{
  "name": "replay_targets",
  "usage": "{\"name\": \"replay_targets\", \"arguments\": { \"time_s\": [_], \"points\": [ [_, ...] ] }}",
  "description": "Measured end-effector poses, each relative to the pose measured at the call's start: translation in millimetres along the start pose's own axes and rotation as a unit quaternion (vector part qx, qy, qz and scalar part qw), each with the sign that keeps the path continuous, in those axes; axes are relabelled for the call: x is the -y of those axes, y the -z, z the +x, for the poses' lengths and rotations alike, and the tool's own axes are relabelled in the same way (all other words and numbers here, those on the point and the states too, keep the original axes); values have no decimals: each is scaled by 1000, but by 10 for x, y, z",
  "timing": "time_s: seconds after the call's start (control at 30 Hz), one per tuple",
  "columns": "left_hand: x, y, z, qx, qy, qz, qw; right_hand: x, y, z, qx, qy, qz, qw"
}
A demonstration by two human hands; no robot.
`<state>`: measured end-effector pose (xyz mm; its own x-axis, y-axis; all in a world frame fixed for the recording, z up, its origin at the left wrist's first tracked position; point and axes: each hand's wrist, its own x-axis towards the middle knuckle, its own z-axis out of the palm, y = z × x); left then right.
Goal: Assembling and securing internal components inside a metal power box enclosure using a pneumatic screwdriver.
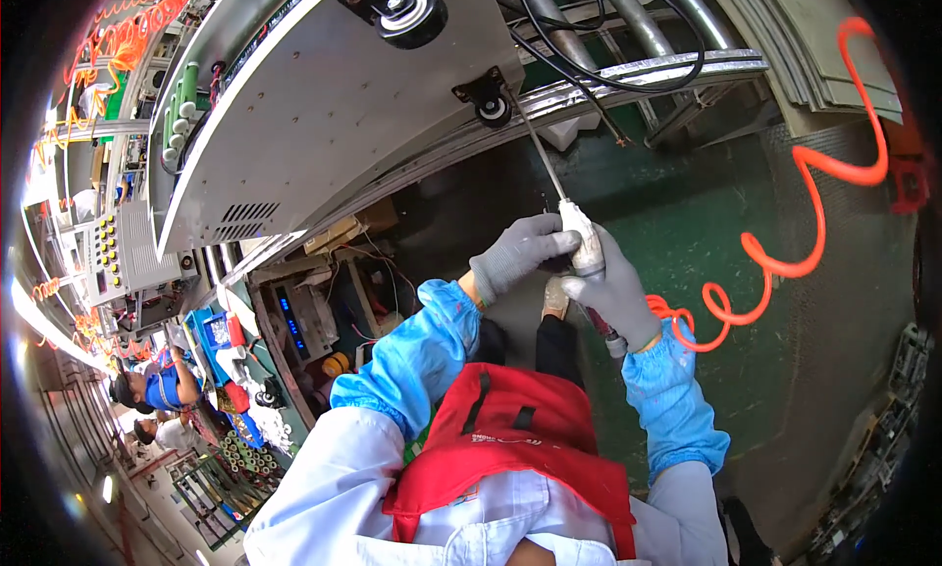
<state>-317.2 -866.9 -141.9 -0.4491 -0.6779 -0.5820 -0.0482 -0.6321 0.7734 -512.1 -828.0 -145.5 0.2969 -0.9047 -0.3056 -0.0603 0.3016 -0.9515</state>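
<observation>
Both my hands wear grey gloves and grip an air screwdriver point(581, 240) wrapped in white near its front. My left hand point(523, 256) closes on the white front part from the left. Around the body from the right is my right hand point(618, 289); the dark red tail end shows below its palm. The long thin bit point(542, 152) points up and away, its tip at the black bracket of a small caster point(492, 109). Whether the tip sits in a screw cannot be made out. That caster is on the grey metal panel point(304, 105), near its right end.
A larger black caster point(410, 19) is on the same panel. An orange coiled air hose point(775, 264) loops at my right. Metal rollers point(628, 15) and black cables lie beyond the panel. Flat boards point(785, 36) stand far right. Lower left, a shelf holds a device with blue lights point(291, 321).
</observation>
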Motion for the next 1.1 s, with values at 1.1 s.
{"name": "replay_targets", "arguments": {
  "time_s": [1.1],
  "points": [
    [70, 24, 95, -93, -63, -47, 993, 30, -67, 178, 3, -49, -41, 998]
  ]
}}
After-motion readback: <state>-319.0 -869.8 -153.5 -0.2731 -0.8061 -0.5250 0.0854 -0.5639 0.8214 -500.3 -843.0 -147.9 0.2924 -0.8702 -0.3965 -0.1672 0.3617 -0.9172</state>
